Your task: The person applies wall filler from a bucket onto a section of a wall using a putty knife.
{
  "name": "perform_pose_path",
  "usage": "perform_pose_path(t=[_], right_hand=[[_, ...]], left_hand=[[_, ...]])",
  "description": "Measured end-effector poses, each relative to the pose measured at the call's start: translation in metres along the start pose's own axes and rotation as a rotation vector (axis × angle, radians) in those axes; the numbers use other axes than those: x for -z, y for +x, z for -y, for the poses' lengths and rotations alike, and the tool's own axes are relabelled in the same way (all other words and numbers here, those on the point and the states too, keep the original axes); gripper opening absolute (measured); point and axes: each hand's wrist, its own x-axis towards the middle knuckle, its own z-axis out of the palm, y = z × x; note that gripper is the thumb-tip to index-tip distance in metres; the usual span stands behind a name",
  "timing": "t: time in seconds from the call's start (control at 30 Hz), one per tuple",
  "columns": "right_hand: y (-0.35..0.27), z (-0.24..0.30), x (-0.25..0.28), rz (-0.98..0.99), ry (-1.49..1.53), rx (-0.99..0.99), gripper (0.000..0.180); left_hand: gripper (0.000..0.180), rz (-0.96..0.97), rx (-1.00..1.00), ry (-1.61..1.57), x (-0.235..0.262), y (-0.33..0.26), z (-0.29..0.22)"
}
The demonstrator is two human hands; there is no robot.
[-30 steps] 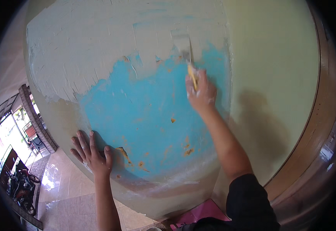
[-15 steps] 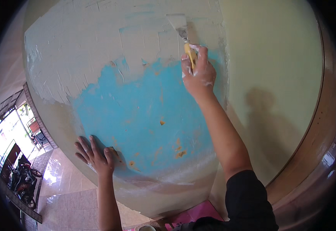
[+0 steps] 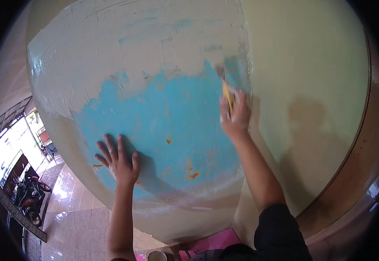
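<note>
My right hand (image 3: 236, 115), smeared with white, grips the yellow handle of a putty knife (image 3: 222, 74). The knife's blade is at the upper right of a bright blue patch of wall (image 3: 146, 115), where pale grey filler meets the blue; motion blurs its edge. Fingers spread, my left hand (image 3: 121, 160) is on the lower left of the blue patch and holds nothing. Pale grey filler (image 3: 89, 52) covers the wall above, with ridges and streaks in it. Small brownish worn spots (image 3: 192, 175) dot the blue.
A pale green wall (image 3: 307, 56) adjoins on the right, bearing a shadow. Below are a pink surface (image 3: 217, 241) and a round container (image 3: 157, 255). At the left, a tiled floor (image 3: 81, 226) leads to an opening with a motorcycle (image 3: 31, 191) beyond.
My right hand has brought the putty knife down and slightly right, from the filler to the blue's upper right edge. My left hand has shifted up and right over the blue.
</note>
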Motion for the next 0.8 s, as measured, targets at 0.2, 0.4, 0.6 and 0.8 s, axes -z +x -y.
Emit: perform_pose_path(t=[0.2,0.4,0.6,0.8], right_hand=[[-0.006,-0.015,-0.006,0.23,-0.26,-0.061,0.027],[-0.206,-0.057,0.038,0.403,0.089,-0.12,0.028],[-0.242,-0.027,0.043,0.452,0.48,-0.253,0.042],[-0.249,0.012,0.038,0.514,0.692,-0.275,0.039]], left_hand=[[0.067,-0.024,-0.049,-0.064,-0.02,-0.003,-0.051],[0.065,0.039,-0.103,-0.027,-0.037,-0.073,-0.046],[0.063,0.292,0.1,-0.259,-0.019,-0.124,-0.106],[0.053,0.647,0.119,-0.609,0.031,-0.106,-0.151]])
